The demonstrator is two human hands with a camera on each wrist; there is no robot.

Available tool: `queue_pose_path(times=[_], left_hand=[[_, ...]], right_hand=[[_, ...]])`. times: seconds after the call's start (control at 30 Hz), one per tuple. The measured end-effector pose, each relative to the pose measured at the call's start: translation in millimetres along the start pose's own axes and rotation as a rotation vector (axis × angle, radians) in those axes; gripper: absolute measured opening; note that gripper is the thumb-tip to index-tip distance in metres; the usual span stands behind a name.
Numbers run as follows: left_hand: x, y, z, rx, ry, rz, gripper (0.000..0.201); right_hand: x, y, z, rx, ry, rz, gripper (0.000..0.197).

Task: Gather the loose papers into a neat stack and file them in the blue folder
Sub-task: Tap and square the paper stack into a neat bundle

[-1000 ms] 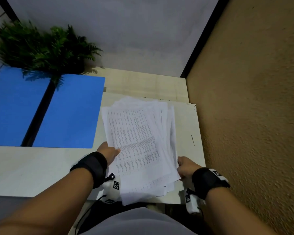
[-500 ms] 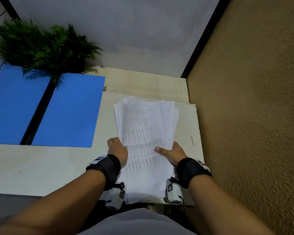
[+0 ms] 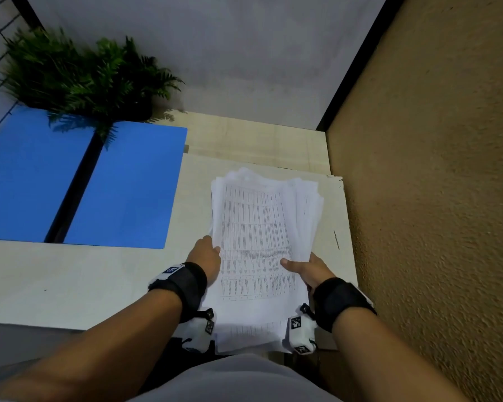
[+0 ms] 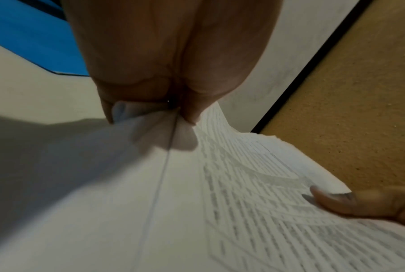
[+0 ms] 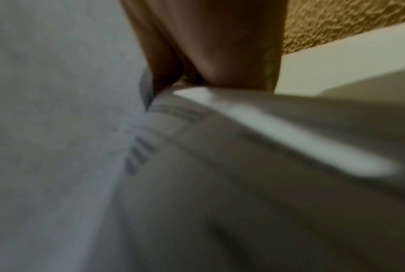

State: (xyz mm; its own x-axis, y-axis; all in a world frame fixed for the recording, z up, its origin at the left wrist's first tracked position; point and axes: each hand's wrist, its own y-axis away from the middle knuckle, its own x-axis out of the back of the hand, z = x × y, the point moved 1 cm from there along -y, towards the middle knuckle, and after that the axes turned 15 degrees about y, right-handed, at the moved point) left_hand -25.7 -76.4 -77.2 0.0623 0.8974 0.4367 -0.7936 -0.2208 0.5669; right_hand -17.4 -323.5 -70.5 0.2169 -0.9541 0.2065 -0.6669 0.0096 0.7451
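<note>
A thick stack of white printed papers (image 3: 259,242) lies lengthwise on the white table (image 3: 70,280), its far edges fanned unevenly. My left hand (image 3: 205,256) grips the stack's left edge, thumb on top; the left wrist view shows the fingers (image 4: 150,92) pinching the paper (image 4: 243,202). My right hand (image 3: 305,269) holds the right edge with its thumb lying on the top sheet and fingers hidden underneath. The right wrist view is blurred, showing paper (image 5: 197,184) against the hand (image 5: 208,46). The open blue folder (image 3: 122,187) lies flat to the left, apart from the stack.
A green fern plant (image 3: 79,74) stands at the back left, its fronds over the folder's spine. A rough tan wall (image 3: 433,198) runs close along the table's right edge. The stack's near end overhangs the table's front edge by my body.
The stack has been squared from a wide fan into a narrower pile. My right hand has gone from lying flat on the sheet to gripping the right edge; the left stays at the left edge.
</note>
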Motion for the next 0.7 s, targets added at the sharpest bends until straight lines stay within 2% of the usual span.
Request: queue_pose_path(times=[0.13,0.27,0.3,0.37,0.43,0.5,0.53,0.63,0.7], left_hand=[[13.9,6.2,3.6,-0.017,0.200,-0.038,0.022],[43.2,31.4,31.5,-0.115,0.783,-0.131,0.071],[52.2,35.5,43.1,-0.158,0.820,-0.177,0.074],[70.0,41.1,69.9,-0.263,0.803,-0.225,0.065],[85.1,46.5,96.2,-0.335,0.816,-0.179,0.048],[97.0,50.8,114.7,-0.423,0.857,-0.083,0.045],[101.4,52.9,121.4,-0.465,0.869,-0.047,0.047],[110.6,54.4,127.5,-0.530,0.859,-0.028,0.049],[112.7,54.6,122.6,-0.518,0.819,-0.028,0.049]], right_hand=[[7.0,6.8,-11.9,0.061,0.005,0.021,0.052],[23.6,33.2,-37.9,0.203,-0.060,-0.049,0.040],[26.6,42.3,-48.2,0.258,-0.086,-0.050,0.037],[27.1,60.6,-72.1,0.383,-0.144,-0.036,0.036],[23.1,72.8,-90.3,0.473,-0.193,0.023,0.044],[17.3,83.7,-103.4,0.520,-0.226,0.096,0.066],[14.2,89.9,-109.6,0.527,-0.227,0.131,0.066],[11.6,95.9,-119.6,0.583,-0.180,0.176,0.044],[8.2,97.4,-120.5,0.605,-0.125,0.208,0.045]])
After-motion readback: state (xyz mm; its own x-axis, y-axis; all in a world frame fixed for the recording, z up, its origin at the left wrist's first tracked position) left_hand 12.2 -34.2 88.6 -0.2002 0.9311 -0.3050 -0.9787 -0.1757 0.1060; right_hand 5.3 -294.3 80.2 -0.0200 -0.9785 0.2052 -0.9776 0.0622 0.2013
